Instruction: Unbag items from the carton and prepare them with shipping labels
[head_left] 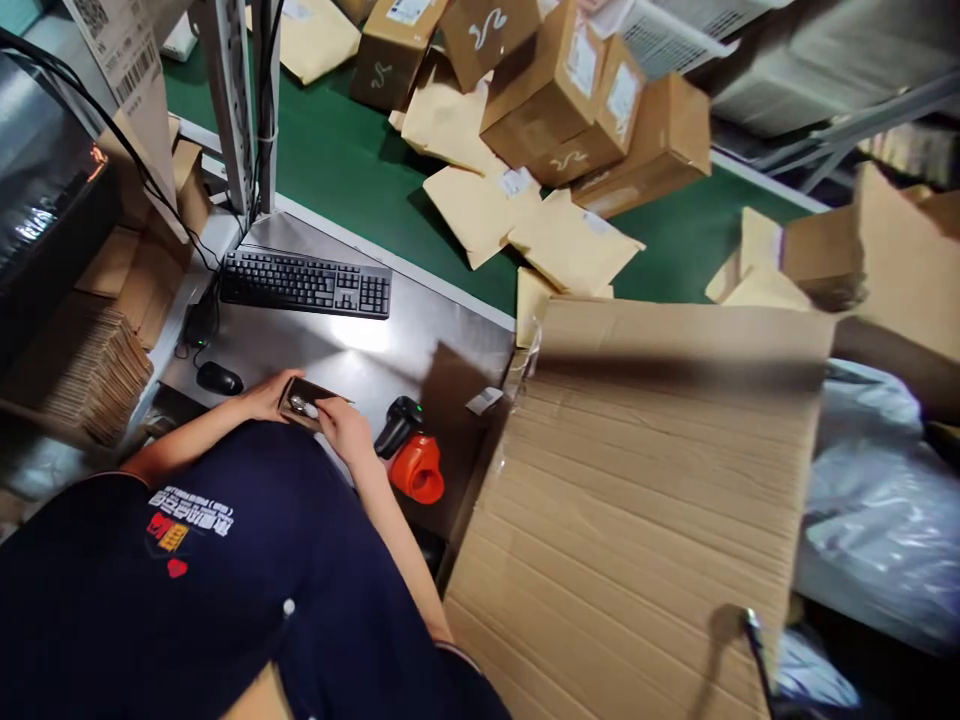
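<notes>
Close to my body, at the near edge of the metal worktop, my left hand grips the left end of a small open cardboard box. Inside it lies a small shiny item, silvery or clear, too small to name. My right hand reaches over the box's right side with thumb and fingers pinched at the item's whitish end. A black handheld scanner rests to the right of my right hand, beside an orange holder.
A keyboard and a mouse sit on the metal worktop. Beyond it, a green conveyor carries boxes and padded envelopes. A large cardboard sheet stands at right; flattened cartons are stacked left.
</notes>
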